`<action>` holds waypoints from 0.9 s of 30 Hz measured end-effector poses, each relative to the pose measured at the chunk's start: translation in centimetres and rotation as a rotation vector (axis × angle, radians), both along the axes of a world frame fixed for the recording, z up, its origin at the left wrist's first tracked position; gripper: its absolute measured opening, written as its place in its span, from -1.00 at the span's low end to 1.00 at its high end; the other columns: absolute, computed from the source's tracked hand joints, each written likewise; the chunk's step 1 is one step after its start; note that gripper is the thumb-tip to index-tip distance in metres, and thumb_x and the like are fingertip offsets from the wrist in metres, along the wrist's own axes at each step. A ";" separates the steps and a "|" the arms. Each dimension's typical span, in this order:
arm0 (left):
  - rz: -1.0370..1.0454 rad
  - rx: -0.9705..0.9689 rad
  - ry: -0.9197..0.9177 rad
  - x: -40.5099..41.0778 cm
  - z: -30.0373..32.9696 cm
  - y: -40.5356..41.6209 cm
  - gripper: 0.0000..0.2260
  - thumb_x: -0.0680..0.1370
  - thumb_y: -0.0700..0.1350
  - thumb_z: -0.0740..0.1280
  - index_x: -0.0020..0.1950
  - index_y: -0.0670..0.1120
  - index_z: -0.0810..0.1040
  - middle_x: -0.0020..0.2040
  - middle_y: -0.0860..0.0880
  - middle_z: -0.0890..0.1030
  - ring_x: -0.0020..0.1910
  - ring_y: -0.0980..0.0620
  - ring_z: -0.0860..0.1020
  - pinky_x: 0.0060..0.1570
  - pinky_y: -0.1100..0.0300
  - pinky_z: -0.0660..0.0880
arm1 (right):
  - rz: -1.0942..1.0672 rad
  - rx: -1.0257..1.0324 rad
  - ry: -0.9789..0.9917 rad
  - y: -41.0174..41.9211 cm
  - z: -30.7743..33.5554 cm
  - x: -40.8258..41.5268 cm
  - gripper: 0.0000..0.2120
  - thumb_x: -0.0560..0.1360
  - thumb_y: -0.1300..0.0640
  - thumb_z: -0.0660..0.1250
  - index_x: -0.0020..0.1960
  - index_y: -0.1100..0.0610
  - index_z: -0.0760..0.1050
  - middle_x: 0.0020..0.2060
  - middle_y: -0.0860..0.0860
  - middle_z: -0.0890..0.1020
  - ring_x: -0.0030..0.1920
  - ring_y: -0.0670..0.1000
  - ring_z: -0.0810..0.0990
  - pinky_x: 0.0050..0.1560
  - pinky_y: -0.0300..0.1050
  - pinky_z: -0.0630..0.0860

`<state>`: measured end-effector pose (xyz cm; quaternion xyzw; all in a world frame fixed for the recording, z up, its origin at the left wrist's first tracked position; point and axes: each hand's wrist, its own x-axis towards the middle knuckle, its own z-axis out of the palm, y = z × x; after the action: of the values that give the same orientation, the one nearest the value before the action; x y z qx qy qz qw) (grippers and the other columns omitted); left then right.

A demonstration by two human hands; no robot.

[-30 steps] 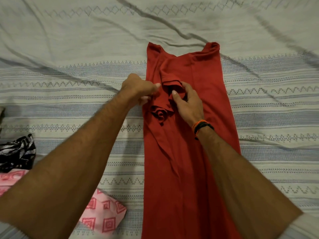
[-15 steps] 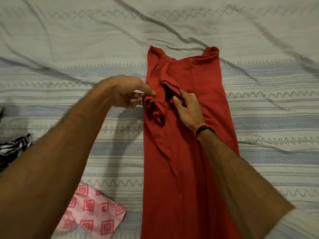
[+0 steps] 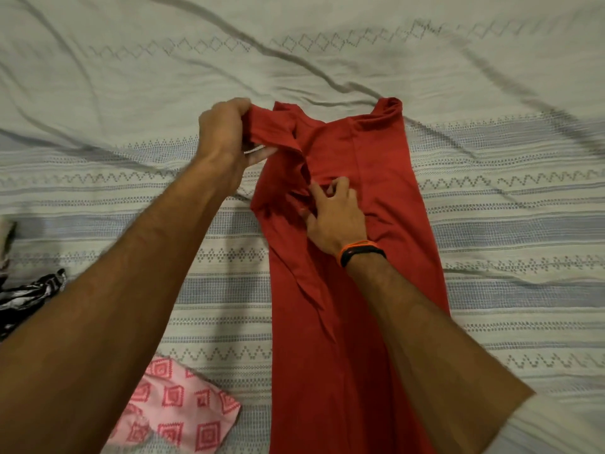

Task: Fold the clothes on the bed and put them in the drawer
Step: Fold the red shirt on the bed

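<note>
Striped bed sheet (image 3: 491, 224) fills the frame. A red shirt (image 3: 360, 322) lies long down the middle. The left hand (image 3: 226, 132) grips its sleeve at upper left. The right hand (image 3: 334, 217) presses the middle with spread fingers. A hard pull could bunch up the folded side.

The garment (image 3: 357, 290) lying lengthwise on the bed was a plain, solid brick red, with no print on it. The bedsheet (image 3: 491, 224) under it was off-white, crossed by pale grey-blue bands and by rows of small grey zigzags, diamonds and dotted lines, while its far part was plain apart from one line of outlined diamonds. At the near left lay a pink cloth (image 3: 183, 411) printed with red and white nested squares, beside a black-and-white streaked cloth (image 3: 29, 296), and the wristband (image 3: 360, 252) on the right wrist was orange and black.
</note>
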<state>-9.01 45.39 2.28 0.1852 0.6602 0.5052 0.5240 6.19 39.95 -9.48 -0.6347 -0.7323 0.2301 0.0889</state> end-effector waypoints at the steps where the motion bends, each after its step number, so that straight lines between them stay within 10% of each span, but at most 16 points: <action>1: 0.029 0.027 -0.045 0.2 0.4 0.1 -0.87 0.60 -0.17 0.27 -0.14 -0.14 0.49 -0.22 -0.10 0.57 -0.22 -0.03 0.62 -0.21 0.05 0.64 | 0.064 0.012 -0.053 0.0 0.5 -0.4 -0.37 0.53 -0.05 0.33 0.54 -0.10 0.19 0.29 0.15 0.28 0.22 0.19 0.35 0.10 0.11 0.52; 4: 0.005 0.074 -0.020 1.2 1.3 0.9 -0.86 0.62 -0.17 0.29 -0.12 -0.18 0.50 -0.26 -0.10 0.58 -0.34 0.02 0.64 -0.30 0.13 0.61 | 0.150 0.035 -0.074 0.2 2.7 -0.6 -0.38 0.44 0.10 0.36 0.47 -0.01 0.29 0.23 0.12 0.44 0.18 0.21 0.45 0.03 0.11 0.52; 8: -0.052 0.016 0.036 3.0 1.7 1.8 -0.89 0.59 -0.21 0.34 -0.11 -0.20 0.49 -0.22 -0.11 0.54 -0.36 -0.01 0.60 -0.37 0.17 0.60 | -0.435 0.196 0.657 0.3 4.2 1.0 -0.61 0.41 0.23 0.35 0.24 0.09 0.51 0.01 0.01 0.67 -0.04 -0.01 0.64 0.02 -0.05 0.57; 11: -0.099 -0.002 0.050 4.4 1.6 2.4 -0.88 0.56 -0.24 0.37 -0.16 -0.19 0.50 -0.17 -0.13 0.50 -0.27 -0.04 0.57 -0.37 0.18 0.59 | -0.535 -0.196 1.082 1.6 4.3 2.2 -0.14 0.33 0.07 0.59 0.50 0.07 0.22 0.39 0.03 0.42 0.30 -0.07 0.48 0.28 -0.10 0.50; 13: -0.142 -0.002 0.053 5.2 1.6 2.8 -0.90 0.55 -0.24 0.38 -0.15 -0.20 0.50 -0.16 -0.13 0.49 -0.25 -0.04 0.56 -0.37 0.19 0.58 | -0.496 -0.351 1.118 2.6 4.1 2.7 -0.05 0.25 -0.03 0.65 0.50 0.09 0.26 0.35 0.05 0.49 0.29 -0.01 0.53 0.27 0.03 0.54; 17: -0.254 -0.050 0.114 7.1 0.6 3.8 -0.89 0.55 -0.20 0.40 -0.12 -0.21 0.52 -0.18 -0.13 0.53 -0.24 -0.05 0.60 -0.35 0.17 0.61 | -0.612 -0.222 1.133 4.2 2.6 3.3 -0.80 0.35 0.10 0.56 -0.12 0.19 0.65 -0.15 0.19 0.71 -0.17 0.11 0.63 -0.03 0.37 0.59; 19: -0.352 -0.046 0.066 7.7 0.1 4.0 -0.86 0.57 -0.13 0.39 -0.10 -0.19 0.53 -0.16 -0.14 0.58 -0.22 -0.06 0.64 -0.25 0.13 0.64 | -0.739 -0.121 1.067 4.6 1.5 3.7 -0.68 0.34 -0.04 0.53 -0.25 0.20 0.57 -0.30 0.06 0.63 -0.25 0.04 0.54 -0.08 0.34 0.60; 27: -0.420 0.090 0.633 5.7 -6.4 -0.7 -0.79 0.40 -0.26 0.27 -0.06 -0.02 0.59 -0.10 0.02 0.68 -0.13 0.08 0.65 0.06 0.10 0.61 | -0.883 -0.055 0.902 6.2 -0.4 7.0 -0.80 0.41 0.07 0.36 0.03 -0.01 0.63 -0.03 -0.03 0.69 0.07 0.02 0.66 0.22 0.07 0.57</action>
<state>-3.34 44.73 -4.15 0.4860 0.7142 0.3333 0.3776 13.17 46.16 -9.84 -0.7197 -0.2857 0.4356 0.4590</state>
